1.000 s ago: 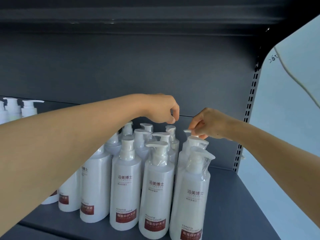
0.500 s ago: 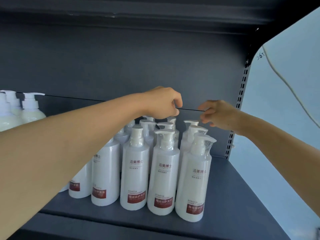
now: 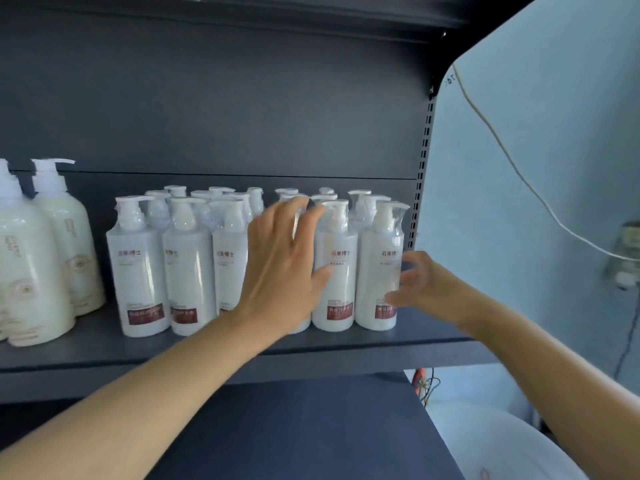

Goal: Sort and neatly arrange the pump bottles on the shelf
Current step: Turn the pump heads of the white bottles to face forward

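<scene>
The white pump bottles [image 3: 334, 268] stand packed at the shelf's [image 3: 346, 344] three-o'clock end. The left hand [image 3: 282, 271] lies flat, fingers spread, against them; the right hand [image 3: 420, 287], loosely curled, flanks the end bottle [image 3: 379, 271]. They seem to be squaring the front row; next, nudge it flush.

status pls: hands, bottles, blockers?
Left hand open, flat against front-row white bottles. Right hand open beside end bottle. Cream bottles stand apart, left. No blockers.
</scene>
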`<state>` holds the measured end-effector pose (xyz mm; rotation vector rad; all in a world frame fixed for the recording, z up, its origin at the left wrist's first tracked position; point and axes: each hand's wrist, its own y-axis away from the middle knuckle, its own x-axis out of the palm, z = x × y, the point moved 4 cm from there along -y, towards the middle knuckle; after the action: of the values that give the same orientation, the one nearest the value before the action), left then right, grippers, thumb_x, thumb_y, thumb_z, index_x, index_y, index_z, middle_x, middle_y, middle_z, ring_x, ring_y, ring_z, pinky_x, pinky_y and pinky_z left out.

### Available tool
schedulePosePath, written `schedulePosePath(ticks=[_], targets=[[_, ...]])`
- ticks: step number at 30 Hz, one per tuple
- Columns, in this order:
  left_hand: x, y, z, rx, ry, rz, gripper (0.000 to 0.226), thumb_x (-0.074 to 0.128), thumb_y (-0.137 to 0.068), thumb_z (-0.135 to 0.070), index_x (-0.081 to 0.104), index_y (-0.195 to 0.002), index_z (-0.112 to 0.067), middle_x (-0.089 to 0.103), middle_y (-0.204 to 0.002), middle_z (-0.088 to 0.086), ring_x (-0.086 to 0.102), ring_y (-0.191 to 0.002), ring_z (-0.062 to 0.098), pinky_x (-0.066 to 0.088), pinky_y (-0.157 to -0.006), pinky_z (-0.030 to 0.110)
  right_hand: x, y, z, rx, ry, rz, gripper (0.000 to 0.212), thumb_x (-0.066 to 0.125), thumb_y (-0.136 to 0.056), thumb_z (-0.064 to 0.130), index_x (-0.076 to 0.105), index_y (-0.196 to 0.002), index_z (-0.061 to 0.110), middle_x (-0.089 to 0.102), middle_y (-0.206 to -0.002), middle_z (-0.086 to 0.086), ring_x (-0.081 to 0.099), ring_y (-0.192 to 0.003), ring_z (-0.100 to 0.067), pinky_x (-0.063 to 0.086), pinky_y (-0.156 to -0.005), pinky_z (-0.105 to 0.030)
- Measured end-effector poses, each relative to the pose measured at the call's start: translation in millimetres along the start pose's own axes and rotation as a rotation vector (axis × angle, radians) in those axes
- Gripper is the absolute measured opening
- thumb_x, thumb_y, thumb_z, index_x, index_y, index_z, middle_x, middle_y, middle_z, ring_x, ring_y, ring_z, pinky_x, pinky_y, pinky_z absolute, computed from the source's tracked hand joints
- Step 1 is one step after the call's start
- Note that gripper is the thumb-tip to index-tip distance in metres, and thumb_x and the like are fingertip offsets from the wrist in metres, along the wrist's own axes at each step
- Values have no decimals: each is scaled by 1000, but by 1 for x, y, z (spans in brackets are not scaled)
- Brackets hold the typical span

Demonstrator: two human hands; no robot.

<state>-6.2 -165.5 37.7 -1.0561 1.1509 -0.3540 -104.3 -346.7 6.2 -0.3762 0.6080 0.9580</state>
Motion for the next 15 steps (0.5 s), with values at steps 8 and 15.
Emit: schedulePosePath(ticks=[8,15], targets=[[44,43,0,56,-188,121,113,84,-52,-54,27,-143,-18,17,-152,16,12,-141,36,21,-104,61,48,9,-20,-57,54,-217,60,69,-82,22,33,-129,13,54,-119,-2,49,-95,-14,38,-79,-27],[49,43,5,60,-214,101,120,83,-48,-60,22,-145,-24,18,-151,14,14,-141,36,32,-100,62,47,3,-28,-59,123,-239,61,67,-83,30,31,-131,20,53,-112,9,48,-94,-12,43,-86,-34]])
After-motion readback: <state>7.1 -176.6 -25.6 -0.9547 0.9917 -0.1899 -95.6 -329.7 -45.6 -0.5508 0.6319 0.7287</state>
